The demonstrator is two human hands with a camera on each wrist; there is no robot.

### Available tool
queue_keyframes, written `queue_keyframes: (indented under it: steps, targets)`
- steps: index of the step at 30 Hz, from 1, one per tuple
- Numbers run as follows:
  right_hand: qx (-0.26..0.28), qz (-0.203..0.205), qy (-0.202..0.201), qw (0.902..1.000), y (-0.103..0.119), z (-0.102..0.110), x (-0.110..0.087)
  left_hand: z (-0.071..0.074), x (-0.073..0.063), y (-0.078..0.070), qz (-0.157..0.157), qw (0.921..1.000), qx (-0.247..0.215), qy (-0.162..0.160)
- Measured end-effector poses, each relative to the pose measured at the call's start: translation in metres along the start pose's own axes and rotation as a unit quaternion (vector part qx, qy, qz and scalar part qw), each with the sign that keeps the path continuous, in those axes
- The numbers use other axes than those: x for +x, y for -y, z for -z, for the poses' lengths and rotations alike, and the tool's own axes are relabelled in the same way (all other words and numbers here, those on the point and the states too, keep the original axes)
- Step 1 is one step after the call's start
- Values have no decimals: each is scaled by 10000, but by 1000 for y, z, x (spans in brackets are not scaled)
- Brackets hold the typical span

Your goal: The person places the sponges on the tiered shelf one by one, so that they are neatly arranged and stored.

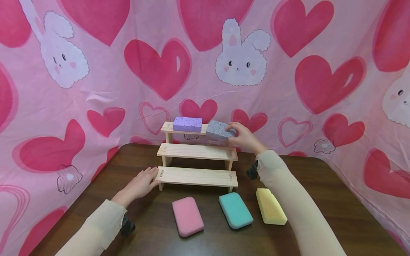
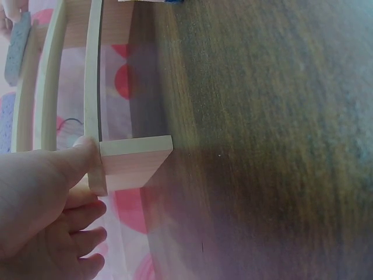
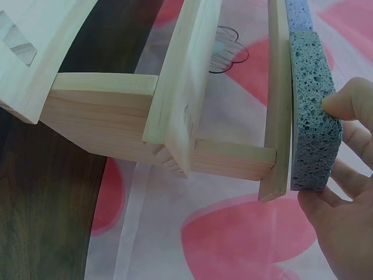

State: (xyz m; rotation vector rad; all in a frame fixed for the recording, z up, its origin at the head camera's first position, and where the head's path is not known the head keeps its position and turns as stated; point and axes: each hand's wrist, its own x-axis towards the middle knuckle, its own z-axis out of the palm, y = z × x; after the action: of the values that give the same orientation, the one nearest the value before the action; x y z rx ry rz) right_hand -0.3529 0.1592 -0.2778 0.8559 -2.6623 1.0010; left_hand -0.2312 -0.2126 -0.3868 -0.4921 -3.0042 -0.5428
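Note:
At the right end of the top step, my right hand [image 1: 244,137] grips a speckled grey sponge [image 1: 219,128]. The right wrist view shows this sponge [image 3: 313,116] right against the top board, with the thumb on its broad face and fingers at its end. A purple sponge [image 1: 187,124] lies on the same step, left of the grey one. My left hand [image 1: 141,185] holds the left end of the bottom step of the three-step wooden shelf [image 1: 196,176]. In the left wrist view its thumb [image 2: 81,157] lies at the board's edge, the index finger partly hidden behind.
In front of the shelf lie a pink sponge [image 1: 188,217], a teal sponge [image 1: 236,210] and a yellow sponge [image 1: 271,207], the last beside the right forearm. Behind the brown table [image 1: 147,238] hangs a pink cloth [image 1: 205,89] with hearts and rabbits.

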Motion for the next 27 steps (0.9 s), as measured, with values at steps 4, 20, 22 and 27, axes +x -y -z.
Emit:
queue_keyframes:
  steps: [4,20,22,27]
  targets:
    - [-9,-65,11,10000,-1,-2,1,0,-1,0,24,10000,-14,1]
    - [0,-338,-191,9992,1,-4,7,0,0,1,93,9999,-47,68]
    - [-110,-302,-232,9992,0,-5,9,0,0,1,118,9999,-55,82]
    - [-236,-360,-310,9986,-1,-7,14,0,1,1,131,9999,-48,85]
